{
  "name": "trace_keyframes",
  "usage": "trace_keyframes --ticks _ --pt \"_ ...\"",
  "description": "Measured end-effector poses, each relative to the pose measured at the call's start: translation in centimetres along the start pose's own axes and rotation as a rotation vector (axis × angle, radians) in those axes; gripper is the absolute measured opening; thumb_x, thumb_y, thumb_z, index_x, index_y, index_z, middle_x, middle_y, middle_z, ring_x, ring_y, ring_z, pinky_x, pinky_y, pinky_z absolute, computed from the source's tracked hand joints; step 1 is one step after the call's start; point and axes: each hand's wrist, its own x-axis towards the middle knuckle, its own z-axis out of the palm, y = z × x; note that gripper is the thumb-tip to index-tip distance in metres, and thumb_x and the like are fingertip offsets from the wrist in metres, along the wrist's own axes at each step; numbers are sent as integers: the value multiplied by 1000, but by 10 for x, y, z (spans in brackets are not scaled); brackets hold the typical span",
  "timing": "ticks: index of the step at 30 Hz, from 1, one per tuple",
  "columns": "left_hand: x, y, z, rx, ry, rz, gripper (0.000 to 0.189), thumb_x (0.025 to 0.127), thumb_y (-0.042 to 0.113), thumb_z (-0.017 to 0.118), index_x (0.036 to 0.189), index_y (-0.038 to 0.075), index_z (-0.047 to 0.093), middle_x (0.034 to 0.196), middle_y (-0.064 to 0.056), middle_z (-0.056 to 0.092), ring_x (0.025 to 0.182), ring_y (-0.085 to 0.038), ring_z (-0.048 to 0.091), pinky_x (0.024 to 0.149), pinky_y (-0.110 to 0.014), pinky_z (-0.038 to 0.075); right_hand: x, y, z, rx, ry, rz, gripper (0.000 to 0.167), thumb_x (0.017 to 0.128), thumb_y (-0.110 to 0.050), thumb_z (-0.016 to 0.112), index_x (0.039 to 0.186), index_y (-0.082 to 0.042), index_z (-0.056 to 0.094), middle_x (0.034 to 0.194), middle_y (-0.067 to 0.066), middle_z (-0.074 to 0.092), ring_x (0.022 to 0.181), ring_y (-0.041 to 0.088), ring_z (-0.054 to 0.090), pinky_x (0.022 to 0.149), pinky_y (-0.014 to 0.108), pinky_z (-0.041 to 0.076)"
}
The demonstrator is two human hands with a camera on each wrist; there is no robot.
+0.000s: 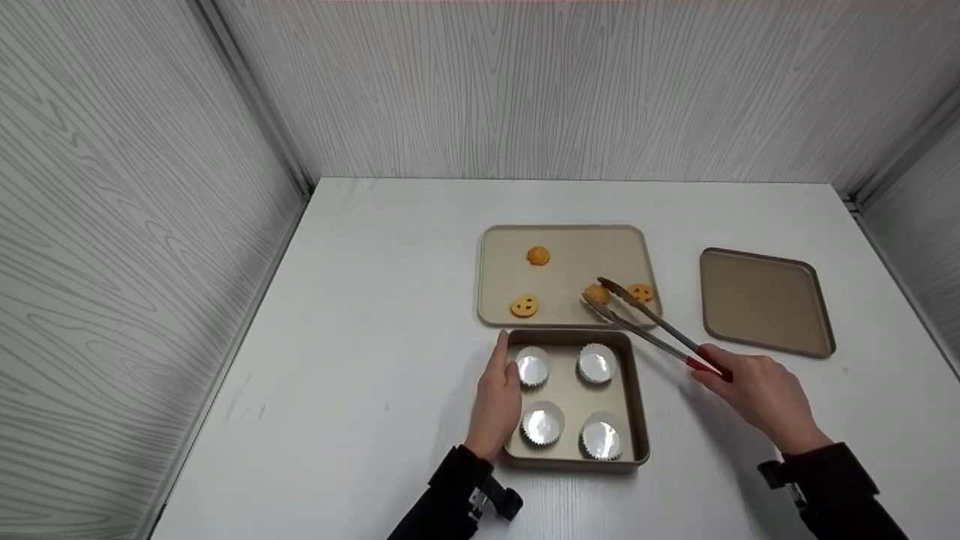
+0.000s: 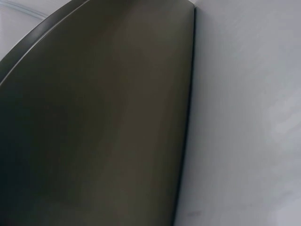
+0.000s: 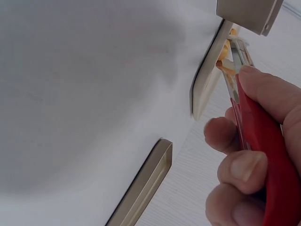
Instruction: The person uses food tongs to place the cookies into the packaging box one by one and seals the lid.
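My left hand (image 1: 495, 409) holds the left wall of a deep, square baking pan (image 1: 637, 397), thumb at the rim and fingers along the outside. Several pale fluted cupcake liners (image 1: 542, 424) sit inside it. In the left wrist view, the pan's outer wall (image 2: 117, 113) fills much of the frame and the hand is hidden. My right hand (image 1: 761, 394) grips red-handled metal tongs (image 1: 660, 341), whose tips straddle an orange swirl cookie (image 1: 596, 293) on the flat baking sheet (image 1: 577, 247). A round holed cookie (image 1: 640, 292) lies just right of the tips.
Another swirl cookie (image 1: 538, 256) and a yellow holed cookie (image 1: 524, 306) lie on the sheet's left half. To the right is a shallow brown tray (image 1: 765, 300). The white table (image 1: 360, 337) meets wood-grain panels (image 1: 525, 90) at the back and sides.
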Motion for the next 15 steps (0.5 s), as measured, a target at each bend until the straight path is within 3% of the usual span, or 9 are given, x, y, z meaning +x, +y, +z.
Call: trace_keyframes --ticks 7,15 --pt "0 -2 0 8 4 12 56 110 12 36 164 7 20 168 -9 25 154 -27 22 126 -45 18 -8 -2 -3 -28 106 -32 38 84 -19 85 118 -6 75 71 8 69 56 15 53 47 34 40" --pt "1 -3 1 16 9 23 55 110 12 36 163 5 22 168 -9 25 154 -27 23 126 -45 18 -23 -4 -14 -61 256 -156 45 72 -13 91 114 -13 77 59 -4 57 52 9 44 44 31 35"
